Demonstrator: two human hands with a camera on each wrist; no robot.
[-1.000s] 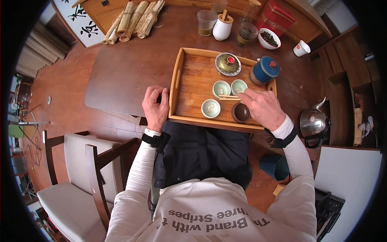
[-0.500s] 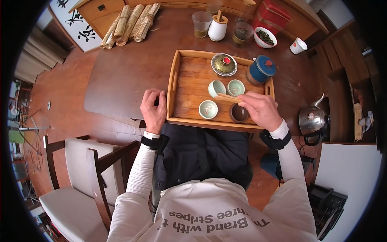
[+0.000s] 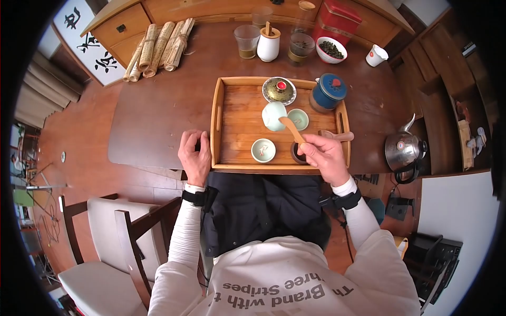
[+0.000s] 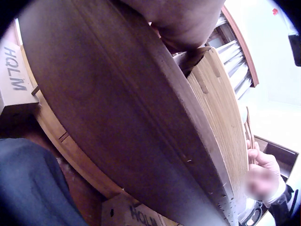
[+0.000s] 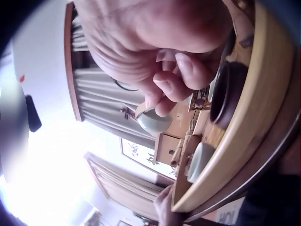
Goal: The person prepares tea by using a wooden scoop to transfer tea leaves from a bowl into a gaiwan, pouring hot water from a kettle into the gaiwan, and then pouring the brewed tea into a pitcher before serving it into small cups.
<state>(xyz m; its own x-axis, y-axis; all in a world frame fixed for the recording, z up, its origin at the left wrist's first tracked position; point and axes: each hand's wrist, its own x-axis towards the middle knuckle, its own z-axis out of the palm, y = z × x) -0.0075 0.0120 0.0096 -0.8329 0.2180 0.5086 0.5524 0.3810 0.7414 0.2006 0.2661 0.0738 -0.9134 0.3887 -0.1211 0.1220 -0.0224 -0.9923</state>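
Observation:
My right hand (image 3: pixel 326 158) pinches a pair of wooden tea tongs (image 3: pixel 293 129) over the tray. At their tips is a pale green teacup (image 3: pixel 274 116), tipped so that its outer wall faces up. In the right wrist view this cup (image 5: pixel 156 123) hangs beyond the fingertips. Beside it stands a second green cup (image 3: pixel 298 120); a third (image 3: pixel 263 151) sits nearer the front, with a small raised figure inside. Partly behind my right fingers is a dark brown cup (image 3: pixel 298 153). My left hand (image 3: pixel 194 158) rests at the table edge left of the tray, loosely curled and holding nothing.
The wooden tray (image 3: pixel 216 121) also bears a lidded bowl (image 3: pixel 279 92), a blue teapot (image 3: pixel 328 94) and a wooden scoop (image 3: pixel 340 136). Behind it stand glasses, a white tool jar (image 3: pixel 268 46) and a bowl of tea leaves (image 3: pixel 331 51). A steel kettle (image 3: pixel 405 151) is at right.
The tongs have lifted the back-left green cup and tipped it from upright onto its side, outer wall up. My right hand has turned and drawn back slightly; my left hand stays by the tray.

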